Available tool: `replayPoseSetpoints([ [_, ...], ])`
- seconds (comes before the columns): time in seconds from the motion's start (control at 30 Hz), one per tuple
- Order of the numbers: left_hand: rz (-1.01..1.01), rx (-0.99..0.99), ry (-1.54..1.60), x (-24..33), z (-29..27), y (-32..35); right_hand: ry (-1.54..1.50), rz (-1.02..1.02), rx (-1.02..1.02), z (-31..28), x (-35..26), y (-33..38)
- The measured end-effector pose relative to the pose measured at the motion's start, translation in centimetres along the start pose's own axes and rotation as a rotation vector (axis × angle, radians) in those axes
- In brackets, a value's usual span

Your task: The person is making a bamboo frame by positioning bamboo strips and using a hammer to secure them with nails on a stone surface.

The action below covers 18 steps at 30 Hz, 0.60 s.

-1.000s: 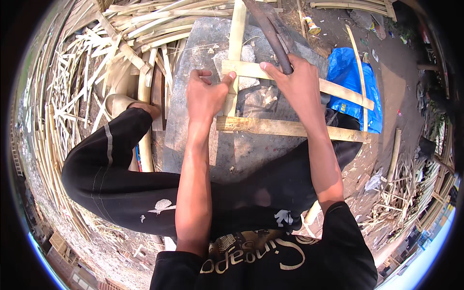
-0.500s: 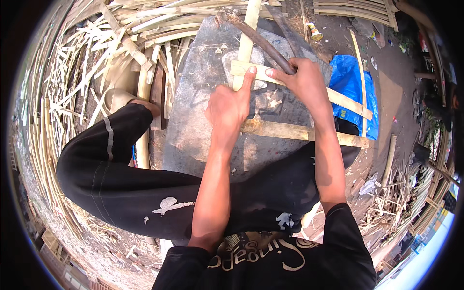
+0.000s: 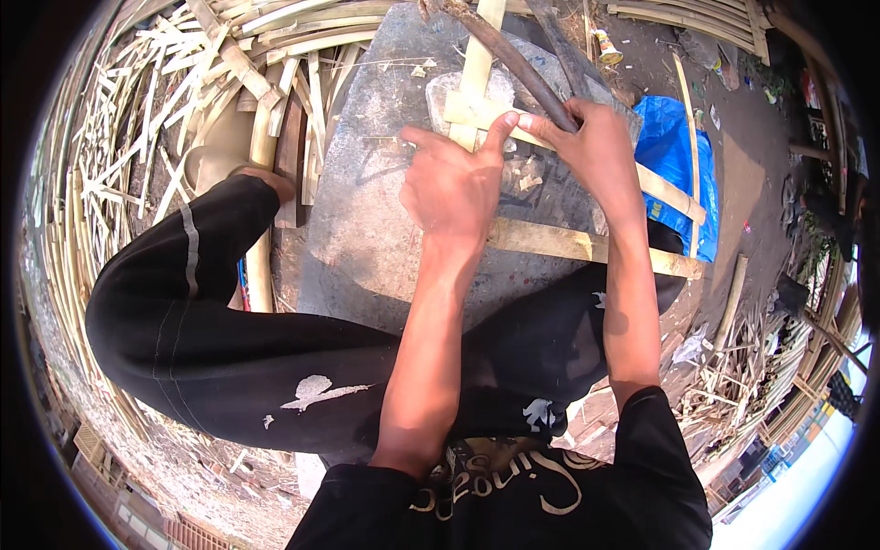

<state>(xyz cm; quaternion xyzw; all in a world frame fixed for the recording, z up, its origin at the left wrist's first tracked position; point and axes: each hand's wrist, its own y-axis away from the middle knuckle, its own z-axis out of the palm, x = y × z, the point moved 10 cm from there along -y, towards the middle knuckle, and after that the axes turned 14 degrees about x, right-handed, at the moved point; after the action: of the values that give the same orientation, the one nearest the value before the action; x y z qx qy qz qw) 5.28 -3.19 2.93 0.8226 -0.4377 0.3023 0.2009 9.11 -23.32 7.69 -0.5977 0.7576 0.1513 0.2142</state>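
Observation:
My left hand is at the overlap of two pale bamboo strips. Its thumb presses on the crosswise bamboo strip, the index finger points out to the left, and the other fingers are partly hidden. Under the crossing runs an upright bamboo strip. My right hand grips a dark wooden stick, its thumb tip meeting the left thumb on the crosswise strip. Nearer to me lies another bamboo strip, and a thin strip joins the right ends.
A worn grey board lies before my crossed legs. Heaped bamboo slivers fill the left side, with more scraps at the right. Beyond the right hand lies a blue plastic sheet. A yellow cup lies on the ground.
My left hand has shifted right along the crosswise strip, and its index finger now sticks out. Both thumbs have come together. The stick has moved slightly right and upward in view.

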Motion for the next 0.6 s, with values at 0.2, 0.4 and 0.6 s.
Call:
replayPoseSetpoints([
  [0.2, -0.078, -0.057, 0.075, 0.0, -0.8, -0.1, 0.054, -0.409, 0.332, -2.8, -2.1, 1.8],
  [0.4, -0.063, -0.172, 0.216, -0.1, 1.4, -0.7, -0.064, 0.116, 0.029, -6.4, 0.7, 7.1],
  [0.6, -0.011, -0.152, 0.143, -0.6, 1.9, -1.3, -0.411, 0.384, -0.306, -1.7, 5.3, 14.7],
])
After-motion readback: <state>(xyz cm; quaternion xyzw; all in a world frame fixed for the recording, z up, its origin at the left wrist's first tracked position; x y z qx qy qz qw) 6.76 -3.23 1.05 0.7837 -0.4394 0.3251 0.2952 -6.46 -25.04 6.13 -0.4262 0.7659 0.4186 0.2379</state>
